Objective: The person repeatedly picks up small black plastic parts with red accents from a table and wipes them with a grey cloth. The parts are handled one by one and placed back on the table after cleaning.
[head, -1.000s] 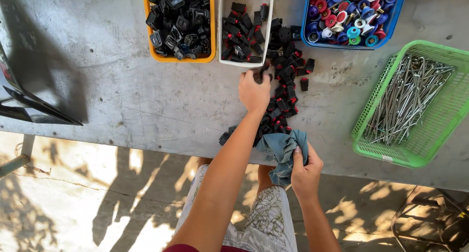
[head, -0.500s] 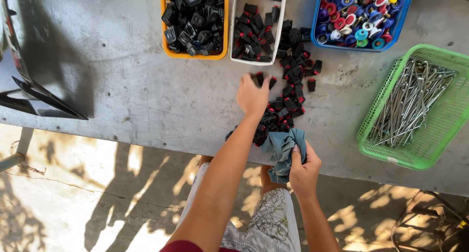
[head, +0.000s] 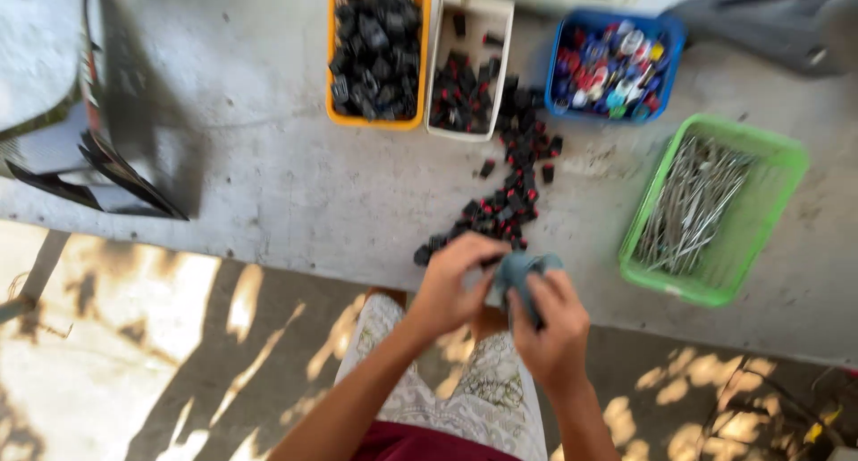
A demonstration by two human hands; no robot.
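Observation:
My right hand (head: 556,322) grips a blue-grey cloth (head: 518,273) at the near edge of the grey table (head: 268,184). My left hand (head: 456,282) is drawn in beside it, fingers curled against the cloth; a small dark piece may sit in them, but blur hides it. Just beyond both hands lies a loose pile of small black and red parts (head: 509,197), trailing up toward a white bin (head: 466,90) that holds more of the same.
An orange bin (head: 375,54) of black parts stands left of the white one. A blue bin (head: 608,68) of coloured round pieces sits at the back right, a green basket (head: 715,206) of metal rods at the right. Black sheet pieces (head: 98,166) lie at the left.
My left hand has pulled back from the pile of parts to the table's edge and now meets my right hand at the cloth. The view has shifted and blurred.

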